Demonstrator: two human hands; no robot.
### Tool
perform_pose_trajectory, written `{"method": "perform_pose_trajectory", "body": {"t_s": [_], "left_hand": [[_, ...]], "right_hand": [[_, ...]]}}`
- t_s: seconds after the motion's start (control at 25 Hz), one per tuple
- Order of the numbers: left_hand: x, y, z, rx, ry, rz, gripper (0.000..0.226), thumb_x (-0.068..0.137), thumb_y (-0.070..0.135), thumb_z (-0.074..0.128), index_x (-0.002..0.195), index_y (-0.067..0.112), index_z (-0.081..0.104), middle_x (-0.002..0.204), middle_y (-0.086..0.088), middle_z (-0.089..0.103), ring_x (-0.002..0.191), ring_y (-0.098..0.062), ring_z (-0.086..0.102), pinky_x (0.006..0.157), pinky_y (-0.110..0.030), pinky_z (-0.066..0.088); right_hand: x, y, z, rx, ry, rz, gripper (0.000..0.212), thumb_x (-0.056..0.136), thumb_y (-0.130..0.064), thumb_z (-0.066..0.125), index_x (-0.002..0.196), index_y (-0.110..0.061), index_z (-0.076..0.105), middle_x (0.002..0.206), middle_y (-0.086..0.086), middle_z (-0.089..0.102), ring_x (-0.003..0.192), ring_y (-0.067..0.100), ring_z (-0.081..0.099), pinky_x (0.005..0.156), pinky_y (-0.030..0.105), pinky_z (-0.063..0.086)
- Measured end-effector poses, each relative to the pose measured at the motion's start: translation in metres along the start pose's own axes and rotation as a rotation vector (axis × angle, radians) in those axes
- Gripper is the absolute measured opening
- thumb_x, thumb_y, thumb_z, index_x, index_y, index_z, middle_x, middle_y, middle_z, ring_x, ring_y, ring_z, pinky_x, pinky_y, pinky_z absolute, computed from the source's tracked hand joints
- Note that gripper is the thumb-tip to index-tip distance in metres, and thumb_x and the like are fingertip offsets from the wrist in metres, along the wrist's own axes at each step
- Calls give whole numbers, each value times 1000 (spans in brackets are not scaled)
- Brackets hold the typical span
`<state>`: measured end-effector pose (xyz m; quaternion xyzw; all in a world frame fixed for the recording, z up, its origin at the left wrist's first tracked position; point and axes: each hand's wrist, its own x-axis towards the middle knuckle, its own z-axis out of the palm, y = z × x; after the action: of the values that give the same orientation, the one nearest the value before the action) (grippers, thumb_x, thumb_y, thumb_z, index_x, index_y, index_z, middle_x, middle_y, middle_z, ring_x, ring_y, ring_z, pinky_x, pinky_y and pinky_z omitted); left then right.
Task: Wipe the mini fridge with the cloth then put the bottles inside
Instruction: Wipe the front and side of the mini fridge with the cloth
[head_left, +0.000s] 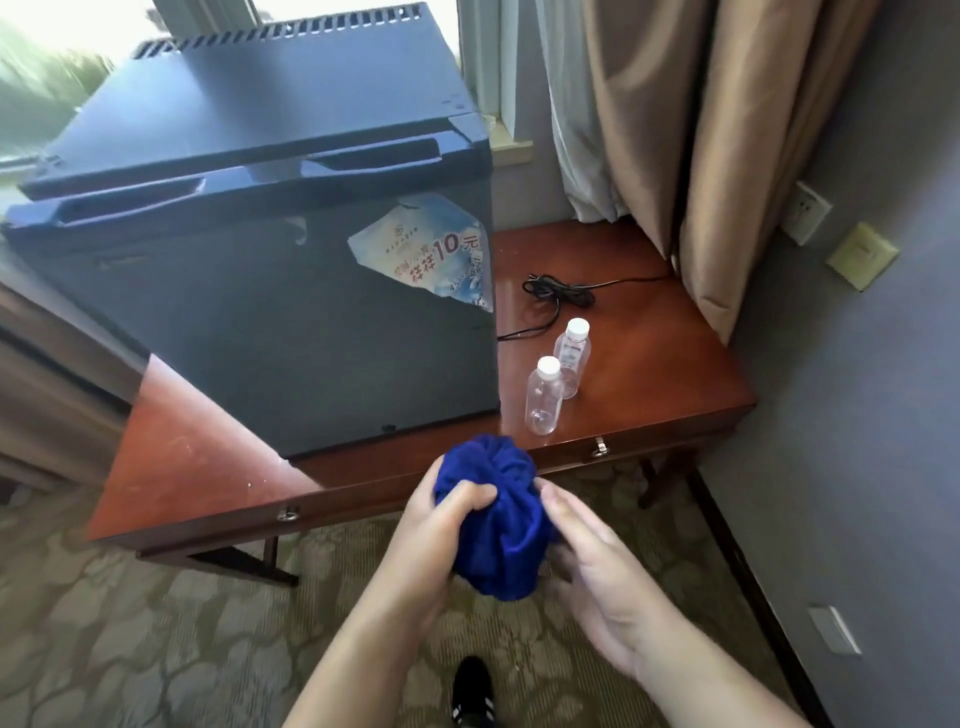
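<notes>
Wooden desk (649, 374) bears shut mini fridge (291, 322), two capped bottles (543, 400); left grip (436, 525) pinches cloth (498, 525), right grip (597, 577) spread.

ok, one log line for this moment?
phase: pre-wipe | cloth: bunched, left hand grips, right hand touches | mini fridge: door shut | front bottle, rear bottle: upright on desk

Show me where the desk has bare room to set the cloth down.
Widest bare patch: the desk corner left of the mini fridge. Another lies right of the near bottle and far bottle, towards the desk's right edge. Crowded: the cord coil behind the bottles, and the tight gap between them and the fridge.
</notes>
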<state>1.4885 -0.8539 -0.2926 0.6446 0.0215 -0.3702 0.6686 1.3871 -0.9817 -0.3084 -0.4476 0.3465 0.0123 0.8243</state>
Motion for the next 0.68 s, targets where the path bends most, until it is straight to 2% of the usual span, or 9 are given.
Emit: {"method": "perform_pose_trajectory", "body": {"t_s": [0.04,0.12,0.16,0.24,0.36,0.48,0.56,0.6,0.68], "left_hand": [[3,13,-9,57,-50,22,39,75,17,65,112,26,75,114,-8,79,111,-29,74,95,-43,57],[10,32,-26,161,-175,38,43,75,14,64,112,34,75,115,0,79,110,-20,75,90,-32,56],[14,39,-33,216,-227,39,48,75,11,64,115,38,73,115,3,79,109,-16,75,90,-31,57],[26,44,-43,321,-270,69,56,79,2,65,117,43,71,110,5,79,102,-13,75,89,-30,60],[48,42,-49,393,-192,159,67,79,-6,66,116,49,69,109,3,77,96,-12,73,90,-29,60],[70,33,-55,395,-101,221,68,81,2,68,121,56,62,132,6,64,114,-11,68,103,-36,56],[81,30,-55,394,-61,215,67,82,11,71,128,57,55,139,14,50,124,-7,60,108,-34,52],[87,30,-54,378,-49,187,66,83,14,72,130,56,53,139,15,49,125,-5,59,107,-33,51],[101,31,-47,306,-22,88,57,87,16,74,130,48,52,132,12,61,117,-7,65,103,-35,55]], "right_hand": [[7,-3,5,-8,47,-13,57,79,-56,66,131,-32,66,124,-1,77,111,22,72,83,40,57],[23,-8,14,13,130,-9,56,79,-64,63,126,-34,70,122,-1,78,113,26,72,93,47,57],[31,-10,21,55,120,17,54,83,-65,60,126,-33,71,122,1,77,115,27,72,102,51,54],[41,-13,40,163,10,76,54,94,-63,52,130,-27,71,129,7,74,122,30,69,111,55,47],[56,-14,65,253,2,51,44,101,-46,54,133,-19,69,129,12,74,122,30,69,108,51,49],[72,-15,81,227,62,-25,37,97,-26,64,132,-15,69,126,13,75,119,29,71,101,46,53],[81,-16,85,175,114,-58,35,94,-21,68,128,-15,71,122,12,77,116,27,72,101,44,54],[86,-17,86,171,148,-65,32,95,-19,67,126,-15,72,120,12,77,114,27,73,100,44,54],[102,-19,84,167,205,-63,27,98,-19,65,123,-17,73,116,9,79,109,25,75,98,43,56]]}}
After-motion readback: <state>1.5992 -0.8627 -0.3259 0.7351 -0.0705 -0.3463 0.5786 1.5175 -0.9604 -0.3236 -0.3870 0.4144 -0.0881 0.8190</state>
